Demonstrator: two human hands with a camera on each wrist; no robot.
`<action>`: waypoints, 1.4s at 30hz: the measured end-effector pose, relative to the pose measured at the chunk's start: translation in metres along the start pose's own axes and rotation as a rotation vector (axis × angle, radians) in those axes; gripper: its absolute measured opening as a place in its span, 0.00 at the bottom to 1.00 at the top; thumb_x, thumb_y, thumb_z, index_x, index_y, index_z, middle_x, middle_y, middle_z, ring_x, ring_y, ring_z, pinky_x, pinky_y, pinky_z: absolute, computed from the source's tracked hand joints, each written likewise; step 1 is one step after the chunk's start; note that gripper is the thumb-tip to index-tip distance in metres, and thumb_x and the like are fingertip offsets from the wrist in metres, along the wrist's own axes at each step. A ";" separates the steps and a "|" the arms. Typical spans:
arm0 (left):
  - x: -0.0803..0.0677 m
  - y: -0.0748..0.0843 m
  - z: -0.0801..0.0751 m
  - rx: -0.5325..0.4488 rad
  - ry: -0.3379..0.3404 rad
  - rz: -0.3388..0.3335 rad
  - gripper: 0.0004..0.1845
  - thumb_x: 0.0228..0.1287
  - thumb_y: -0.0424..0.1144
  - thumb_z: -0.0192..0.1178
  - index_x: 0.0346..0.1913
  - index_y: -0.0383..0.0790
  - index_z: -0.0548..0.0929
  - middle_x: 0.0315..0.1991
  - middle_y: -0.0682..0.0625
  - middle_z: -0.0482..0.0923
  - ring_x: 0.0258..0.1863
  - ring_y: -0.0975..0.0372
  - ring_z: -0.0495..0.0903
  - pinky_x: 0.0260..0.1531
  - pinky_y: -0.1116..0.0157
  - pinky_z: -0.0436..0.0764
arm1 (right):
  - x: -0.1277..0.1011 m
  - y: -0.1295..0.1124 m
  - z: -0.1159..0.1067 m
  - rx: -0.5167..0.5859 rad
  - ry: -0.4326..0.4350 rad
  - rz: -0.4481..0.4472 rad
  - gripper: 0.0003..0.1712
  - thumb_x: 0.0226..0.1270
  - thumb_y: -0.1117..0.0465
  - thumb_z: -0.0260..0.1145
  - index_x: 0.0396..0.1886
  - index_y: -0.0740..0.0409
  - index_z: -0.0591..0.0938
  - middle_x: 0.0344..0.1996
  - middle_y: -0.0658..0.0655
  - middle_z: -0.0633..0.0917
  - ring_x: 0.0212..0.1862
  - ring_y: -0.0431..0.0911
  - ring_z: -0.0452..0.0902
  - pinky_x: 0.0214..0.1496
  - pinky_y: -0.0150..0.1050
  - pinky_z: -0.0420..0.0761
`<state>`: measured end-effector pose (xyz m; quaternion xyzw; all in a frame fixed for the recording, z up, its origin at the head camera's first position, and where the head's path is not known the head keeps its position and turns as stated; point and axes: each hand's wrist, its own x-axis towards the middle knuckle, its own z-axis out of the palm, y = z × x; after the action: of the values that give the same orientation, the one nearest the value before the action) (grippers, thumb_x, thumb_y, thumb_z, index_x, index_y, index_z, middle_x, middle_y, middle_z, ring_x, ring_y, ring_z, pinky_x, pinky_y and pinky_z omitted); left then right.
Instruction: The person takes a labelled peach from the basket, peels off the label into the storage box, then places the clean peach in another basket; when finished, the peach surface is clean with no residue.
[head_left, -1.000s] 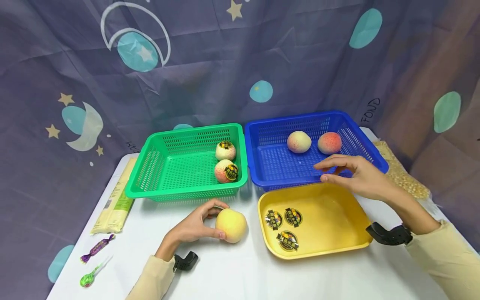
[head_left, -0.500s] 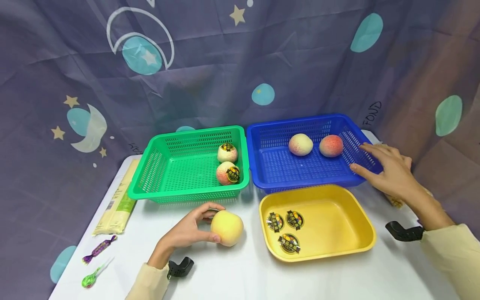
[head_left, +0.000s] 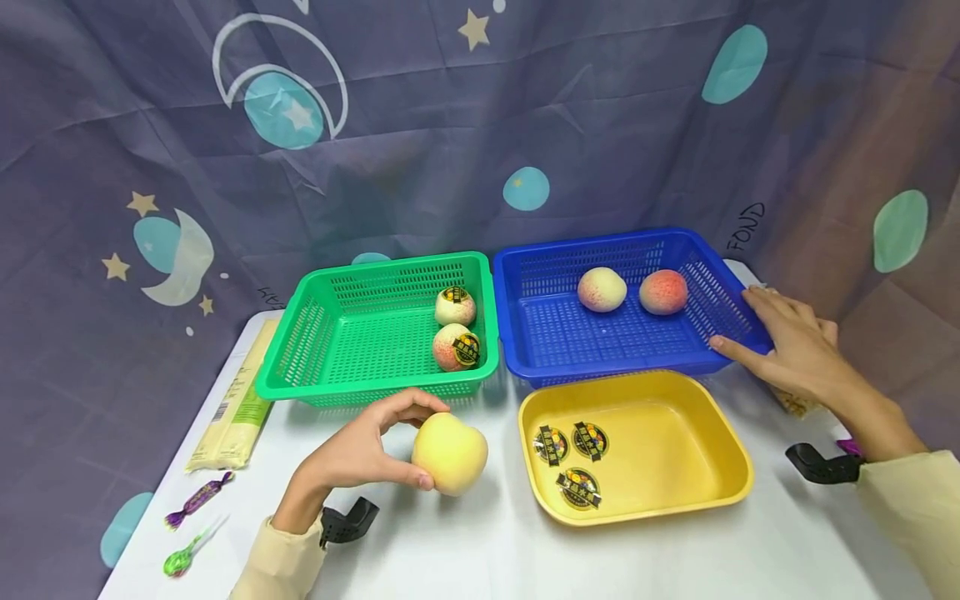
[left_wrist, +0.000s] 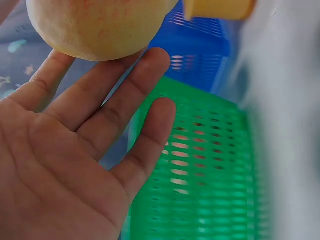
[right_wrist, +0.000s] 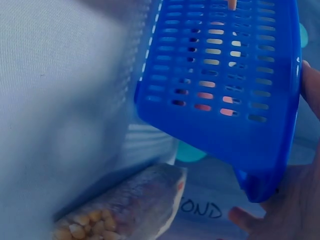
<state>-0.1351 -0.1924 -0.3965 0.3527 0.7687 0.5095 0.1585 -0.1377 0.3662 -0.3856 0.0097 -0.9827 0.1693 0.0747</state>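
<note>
In the head view my left hand [head_left: 375,442] pinches a yellow peach [head_left: 450,454] between thumb and fingers, over the white table in front of the green basket [head_left: 375,389]. The left wrist view shows the peach [left_wrist: 100,30] at the fingertips, its skin flecked red. My right hand [head_left: 798,350] rests at the right front corner of the blue basket [head_left: 607,367], thumb at the front rim and fingers along the right side. Two peaches, one pale [head_left: 602,289] and one redder [head_left: 663,292], lie inside the blue basket. Two stickered peaches [head_left: 452,347] sit in the green basket.
A yellow tray [head_left: 660,450] bearing three round stickers stands before the blue basket. Packaged noodles [head_left: 232,417], a purple wrapped candy [head_left: 198,500] and a green lollipop [head_left: 178,562] lie on the left. Behind my right hand is a bag of yellow kernels [right_wrist: 95,225].
My right hand has moved from above the yellow tray rightward to the blue basket's corner. My left hand has shifted slightly left and up with the peach. The baskets keep their places.
</note>
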 end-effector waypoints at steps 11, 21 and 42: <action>0.037 0.035 -0.017 0.043 0.019 0.033 0.38 0.44 0.37 0.83 0.61 0.56 0.79 0.57 0.55 0.82 0.54 0.58 0.81 0.60 0.46 0.75 | 0.001 -0.001 -0.001 0.010 -0.046 0.004 0.57 0.72 0.35 0.57 0.82 0.65 0.45 0.80 0.75 0.44 0.76 0.79 0.41 0.57 0.75 0.51; 0.098 0.046 -0.032 0.125 0.058 0.070 0.35 0.44 0.41 0.83 0.59 0.56 0.81 0.55 0.56 0.82 0.55 0.60 0.79 0.54 0.52 0.79 | -0.001 0.000 0.004 0.090 -0.066 0.005 0.57 0.73 0.37 0.58 0.83 0.62 0.39 0.81 0.72 0.37 0.81 0.69 0.26 0.63 0.86 0.42; 0.228 0.050 -0.017 0.094 0.005 0.089 0.32 0.51 0.46 0.80 0.59 0.55 0.78 0.53 0.54 0.85 0.55 0.61 0.81 0.51 0.55 0.80 | -0.004 0.002 0.007 0.189 -0.042 -0.053 0.57 0.74 0.44 0.61 0.82 0.67 0.37 0.80 0.74 0.37 0.81 0.67 0.22 0.77 0.70 0.27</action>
<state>-0.2860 -0.0318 -0.3175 0.3923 0.7757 0.4802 0.1171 -0.1345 0.3661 -0.3933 0.0462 -0.9631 0.2588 0.0573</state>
